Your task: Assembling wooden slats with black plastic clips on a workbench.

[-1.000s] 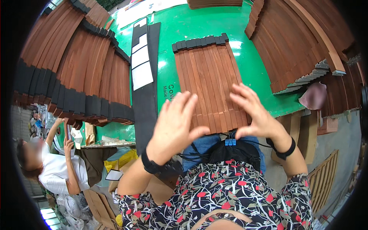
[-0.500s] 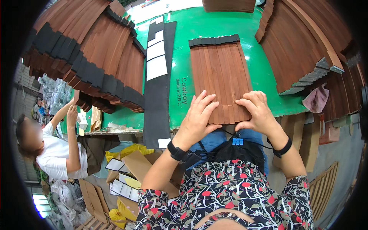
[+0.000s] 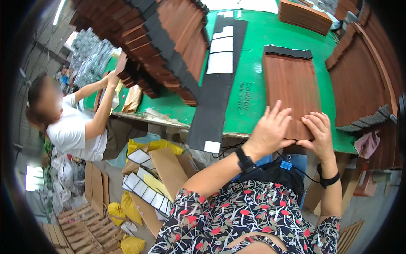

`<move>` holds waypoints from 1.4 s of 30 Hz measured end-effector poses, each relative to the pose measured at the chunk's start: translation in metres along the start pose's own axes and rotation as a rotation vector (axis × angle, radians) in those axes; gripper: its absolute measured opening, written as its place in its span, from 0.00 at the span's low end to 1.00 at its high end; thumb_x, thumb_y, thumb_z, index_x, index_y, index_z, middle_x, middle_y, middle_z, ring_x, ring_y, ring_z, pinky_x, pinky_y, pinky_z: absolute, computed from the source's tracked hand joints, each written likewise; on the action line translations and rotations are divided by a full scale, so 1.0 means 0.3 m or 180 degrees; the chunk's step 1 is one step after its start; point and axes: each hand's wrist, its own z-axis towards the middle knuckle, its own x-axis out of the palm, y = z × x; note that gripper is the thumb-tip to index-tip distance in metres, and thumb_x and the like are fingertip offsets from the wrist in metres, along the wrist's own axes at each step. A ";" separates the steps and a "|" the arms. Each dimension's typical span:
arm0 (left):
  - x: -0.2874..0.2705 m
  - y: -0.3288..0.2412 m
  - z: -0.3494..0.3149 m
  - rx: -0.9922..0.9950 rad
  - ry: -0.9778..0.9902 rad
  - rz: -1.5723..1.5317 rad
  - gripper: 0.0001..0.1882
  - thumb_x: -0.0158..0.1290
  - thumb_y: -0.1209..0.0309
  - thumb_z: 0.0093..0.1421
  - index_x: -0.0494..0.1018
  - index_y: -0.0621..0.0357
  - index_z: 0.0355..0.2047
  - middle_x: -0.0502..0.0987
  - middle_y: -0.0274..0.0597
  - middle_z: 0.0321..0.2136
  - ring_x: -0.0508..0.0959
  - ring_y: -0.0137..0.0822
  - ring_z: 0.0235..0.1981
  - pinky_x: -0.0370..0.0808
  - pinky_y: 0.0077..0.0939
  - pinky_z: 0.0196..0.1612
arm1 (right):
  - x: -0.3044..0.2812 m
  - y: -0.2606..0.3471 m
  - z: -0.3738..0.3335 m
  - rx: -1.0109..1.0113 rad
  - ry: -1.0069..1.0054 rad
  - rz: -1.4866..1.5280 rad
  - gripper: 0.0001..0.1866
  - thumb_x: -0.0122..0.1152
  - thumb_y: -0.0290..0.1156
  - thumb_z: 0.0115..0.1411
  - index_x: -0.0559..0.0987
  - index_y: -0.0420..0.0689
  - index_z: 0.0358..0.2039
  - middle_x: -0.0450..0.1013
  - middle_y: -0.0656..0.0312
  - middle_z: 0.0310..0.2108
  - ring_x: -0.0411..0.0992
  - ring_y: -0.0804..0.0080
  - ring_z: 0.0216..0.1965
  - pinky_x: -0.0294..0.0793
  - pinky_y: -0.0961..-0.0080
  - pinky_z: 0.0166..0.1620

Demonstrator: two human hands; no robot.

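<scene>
A row of reddish-brown wooden slats (image 3: 291, 80) lies side by side on the green tabletop, with a black band (image 3: 287, 52) across the far ends. My left hand (image 3: 270, 129) rests on the near left corner, fingers stretched over the slats and thumb by the near edge. At the near right corner, my right hand (image 3: 319, 134) has its fingers spread and slightly bent on the wood, its thumb also along the near edge. Both hands touch the slats without closing round them. Part of the near end is hidden under the fingers.
Left of the slats lies a long black strip (image 3: 211, 106) with white labels (image 3: 220, 55). Tall stacks of black-banded slats (image 3: 169, 51) stand further left, and more stacks (image 3: 359, 80) at right beside a pink cloth (image 3: 367, 144). A co-worker (image 3: 76, 122) handles slats at far left.
The view has swung left, so the table appears further right. The slats' ends, stepped before, now line up more evenly. Both hands remain at the near corners. The co-worker's hands have come together.
</scene>
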 end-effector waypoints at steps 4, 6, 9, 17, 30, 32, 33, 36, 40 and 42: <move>-0.024 -0.022 0.000 -0.0143 0.0162 -0.0119 0.43 0.69 0.51 0.47 0.67 0.65 0.56 0.65 0.54 0.63 0.60 0.57 0.68 0.62 0.62 0.65 | -0.019 -0.015 0.003 -0.0029 0.0161 0.0059 0.40 0.68 0.61 0.46 0.78 0.45 0.52 0.73 0.58 0.54 0.67 0.53 0.59 0.58 0.46 0.65; -0.093 -0.003 -0.023 -0.0245 0.0142 -0.0099 0.46 0.67 0.49 0.51 0.63 0.64 0.62 0.64 0.55 0.64 0.60 0.56 0.68 0.56 0.64 0.67 | -0.044 0.020 0.019 0.0162 0.0320 0.0069 0.37 0.69 0.57 0.49 0.77 0.44 0.53 0.72 0.56 0.55 0.66 0.52 0.61 0.56 0.46 0.66; -0.265 0.090 -0.103 -0.0730 -0.0037 0.0447 0.30 0.64 0.57 0.56 0.70 0.59 0.54 0.70 0.50 0.59 0.68 0.52 0.62 0.59 0.60 0.64 | -0.066 0.089 0.010 0.0666 -0.0156 0.0022 0.32 0.70 0.48 0.53 0.77 0.43 0.54 0.71 0.55 0.56 0.65 0.50 0.62 0.54 0.45 0.67; -0.489 0.202 -0.422 -0.2560 -0.0046 0.1506 0.16 0.58 0.66 0.62 0.75 0.64 0.44 0.80 0.52 0.37 0.79 0.53 0.38 0.76 0.42 0.41 | -0.041 0.413 0.152 0.1004 0.0600 0.3151 0.21 0.69 0.26 0.56 0.77 0.39 0.50 0.75 0.52 0.50 0.75 0.58 0.50 0.75 0.67 0.52; -0.377 0.207 -0.494 -0.2785 -0.1571 -0.2702 0.15 0.46 0.67 0.73 0.68 0.65 0.53 0.77 0.39 0.46 0.75 0.25 0.47 0.70 0.20 0.53 | 0.271 0.544 0.359 0.3014 0.1071 0.4989 0.30 0.64 0.21 0.60 0.66 0.40 0.63 0.72 0.63 0.32 0.73 0.78 0.31 0.75 0.79 0.35; -0.368 0.192 -0.486 -0.2655 -0.1627 -0.2738 0.18 0.44 0.63 0.74 0.68 0.65 0.56 0.75 0.38 0.47 0.73 0.23 0.48 0.68 0.19 0.54 | 0.270 0.547 0.355 0.2992 0.0946 0.5025 0.28 0.64 0.21 0.61 0.68 0.42 0.62 0.71 0.66 0.32 0.72 0.79 0.30 0.73 0.81 0.34; -0.362 0.195 -0.485 -0.2636 -0.1637 -0.2757 0.18 0.44 0.63 0.74 0.68 0.65 0.56 0.75 0.38 0.47 0.73 0.23 0.48 0.68 0.19 0.54 | 0.269 0.545 0.355 0.2963 0.0860 0.5009 0.28 0.64 0.21 0.60 0.70 0.44 0.61 0.71 0.68 0.31 0.71 0.80 0.29 0.71 0.82 0.33; -0.341 0.193 -0.487 -0.2802 -0.1632 -0.2755 0.22 0.43 0.61 0.75 0.67 0.65 0.60 0.73 0.30 0.41 0.69 0.17 0.40 0.67 0.14 0.48 | 0.256 0.539 0.351 0.2759 0.0731 0.4787 0.17 0.61 0.19 0.61 0.77 0.40 0.52 0.69 0.70 0.31 0.69 0.84 0.31 0.71 0.83 0.35; -0.317 0.202 -0.509 -0.2789 -0.1517 -0.2569 0.22 0.43 0.62 0.75 0.66 0.65 0.61 0.72 0.27 0.36 0.68 0.15 0.37 0.66 0.12 0.44 | 0.228 0.505 0.358 0.2485 0.0294 0.4698 0.08 0.59 0.18 0.60 0.80 0.41 0.40 0.70 0.73 0.32 0.65 0.88 0.32 0.64 0.88 0.37; -0.317 0.199 -0.503 -0.2825 -0.1391 -0.2208 0.20 0.47 0.67 0.73 0.66 0.66 0.60 0.71 0.27 0.33 0.68 0.15 0.33 0.67 0.12 0.39 | 0.175 0.474 0.380 0.2289 -0.0317 0.4826 0.07 0.58 0.19 0.62 0.80 0.41 0.40 0.72 0.72 0.33 0.66 0.88 0.34 0.65 0.87 0.39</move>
